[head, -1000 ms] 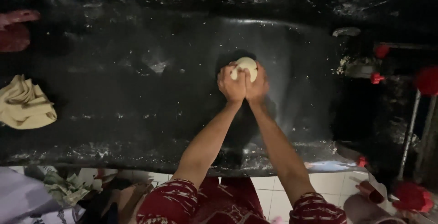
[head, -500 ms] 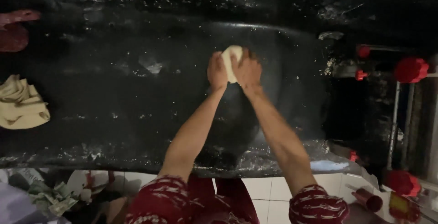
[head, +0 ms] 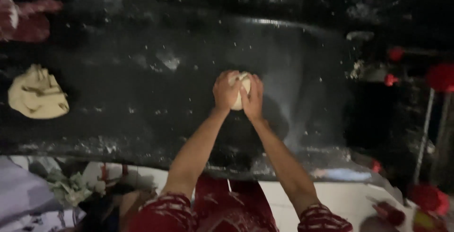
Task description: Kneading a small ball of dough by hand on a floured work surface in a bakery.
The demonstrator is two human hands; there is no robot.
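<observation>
A: Hands first. Left hand [head: 226, 90] and right hand [head: 253, 97] sit side by side, cupped inward, both closed round one pale dough ball [head: 240, 90]. Fingers curl over its top; only a strip of dough shows between them.

B: Pressed flat, or gripping?

A: Gripping, palms facing each other, the ball wedged between. Whether it rests on the surface or is lifted just off it, I cannot tell (light is poor, shadow pools under the wrists).

B: Where on the surface?

A: Near the middle of a dark counter [head: 142, 104], dusted with white specks and smears of flour. Both forearms stretch up from the near edge; red patterned sleeves [head: 161, 210] show at the bottom.

B: Further out?

A: Well apart to the left lies a larger, creased lump of pale dough [head: 38, 94], flattened and folded. Above it, at the far left corner, something reddish [head: 30, 21], blurred. A white tiled ledge [head: 340, 199] runs along the near edge of the counter. To the right, several red objects [head: 442, 77] and a thin pale rod [head: 424, 128], too dim to name.
</observation>
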